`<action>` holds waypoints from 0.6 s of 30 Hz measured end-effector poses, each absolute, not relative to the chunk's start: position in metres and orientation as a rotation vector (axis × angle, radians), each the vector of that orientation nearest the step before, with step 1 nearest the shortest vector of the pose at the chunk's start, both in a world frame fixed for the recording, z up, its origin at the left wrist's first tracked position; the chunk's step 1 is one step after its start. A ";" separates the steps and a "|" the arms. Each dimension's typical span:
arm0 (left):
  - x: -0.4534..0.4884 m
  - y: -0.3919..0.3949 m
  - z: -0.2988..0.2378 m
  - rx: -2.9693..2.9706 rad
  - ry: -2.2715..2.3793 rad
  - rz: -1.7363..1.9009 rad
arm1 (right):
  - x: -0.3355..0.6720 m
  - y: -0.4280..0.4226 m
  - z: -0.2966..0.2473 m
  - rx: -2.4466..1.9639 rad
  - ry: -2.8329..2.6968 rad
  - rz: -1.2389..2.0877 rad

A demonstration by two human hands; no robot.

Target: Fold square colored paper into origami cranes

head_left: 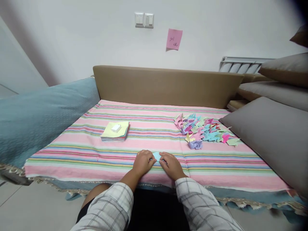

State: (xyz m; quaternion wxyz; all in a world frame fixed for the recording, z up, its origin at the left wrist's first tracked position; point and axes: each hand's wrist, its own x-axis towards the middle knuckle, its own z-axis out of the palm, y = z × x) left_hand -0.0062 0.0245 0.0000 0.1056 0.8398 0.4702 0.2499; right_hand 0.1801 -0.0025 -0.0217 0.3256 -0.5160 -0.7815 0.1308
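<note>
A small piece of light blue folded paper point(157, 156) is between my two hands, just above or on the striped cloth near the front edge of the seat. My left hand point(144, 162) pinches its left side between thumb and fingers. On the right side, my right hand point(171, 164) grips it the same way. Most of the paper's edges are covered by my fingers. To the right lies a heap of folded paper pieces point(207, 128) in many colours. Off to the left sits a stack of square paper sheets point(114, 138), pale yellow on top, with a small white plastic block point(116, 128) on it.
The pink striped cloth point(79, 154) covers the sofa seat. Grey cushions point(269, 138) are piled at the right, and a blue-covered armrest point(48, 112) bounds the left. A brown backrest point(166, 85) stands along the wall, below a pink note point(174, 39) and light switches point(144, 20).
</note>
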 end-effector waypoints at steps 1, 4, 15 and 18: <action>-0.006 0.024 0.001 2.479 1.393 0.738 | 0.180 -0.002 -0.021 -1.360 -2.040 0.348; -0.004 0.023 0.002 2.483 1.424 0.745 | 0.177 -0.001 -0.021 -1.380 -2.016 0.344; 0.002 0.024 0.002 2.391 1.557 0.710 | 0.166 0.004 -0.016 -1.449 -1.870 0.347; 0.003 0.024 0.002 2.386 1.578 0.682 | 0.165 0.005 -0.016 -1.470 -1.843 0.370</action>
